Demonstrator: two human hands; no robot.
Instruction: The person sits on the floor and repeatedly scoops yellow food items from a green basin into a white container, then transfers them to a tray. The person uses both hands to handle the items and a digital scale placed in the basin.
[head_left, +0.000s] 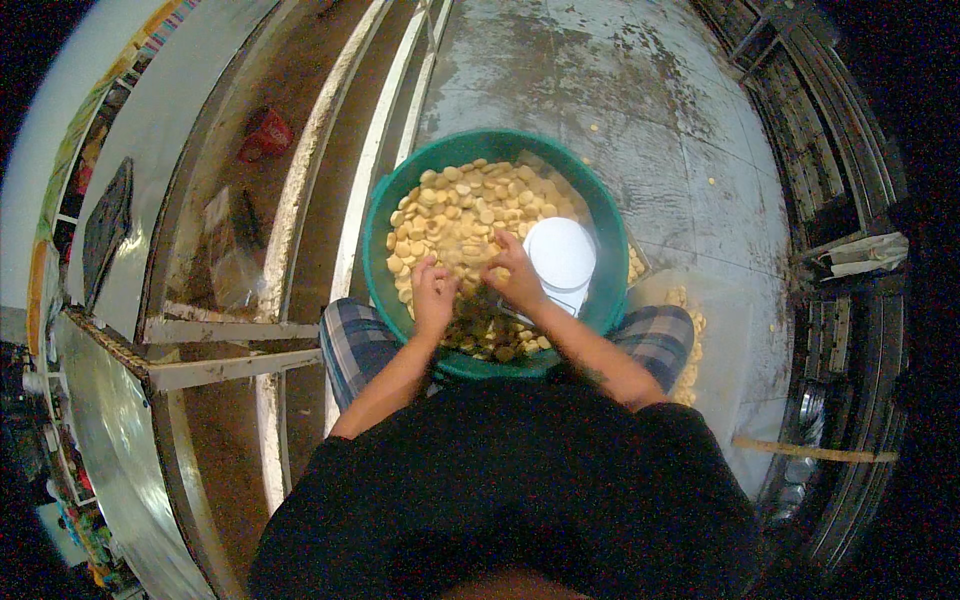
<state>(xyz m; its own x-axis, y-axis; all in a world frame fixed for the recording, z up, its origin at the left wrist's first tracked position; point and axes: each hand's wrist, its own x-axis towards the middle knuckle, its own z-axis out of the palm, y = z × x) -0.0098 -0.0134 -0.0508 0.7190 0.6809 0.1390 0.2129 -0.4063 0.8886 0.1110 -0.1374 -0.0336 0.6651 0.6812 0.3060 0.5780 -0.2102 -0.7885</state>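
Observation:
A large green plastic tub (373, 247) stands between my knees, heaped with small round pale-yellow biscuits (480, 187). My left hand (433, 294) hovers above the biscuits at the tub's near left, its fingers curled. My right hand (516, 274) is beside it, thumb and fingertips drawn close together. Between the hands the picture is hazy and blurred, perhaps from clear plastic, so what the fingers hold cannot be made out. On the right inside the tub rests a white kitchen scale (561, 255) with a round platform, partly covered at its lower left by my right hand and wrist.
Right of the tub, a translucent plastic bag or sheet (712, 330) lies with more biscuits by my knee. The tiled floor (660, 210) is stained, with stray biscuits. A metal-framed bench (232, 356) runs along the left; dark racks (814, 142) and a wooden stick (817, 451) are at right.

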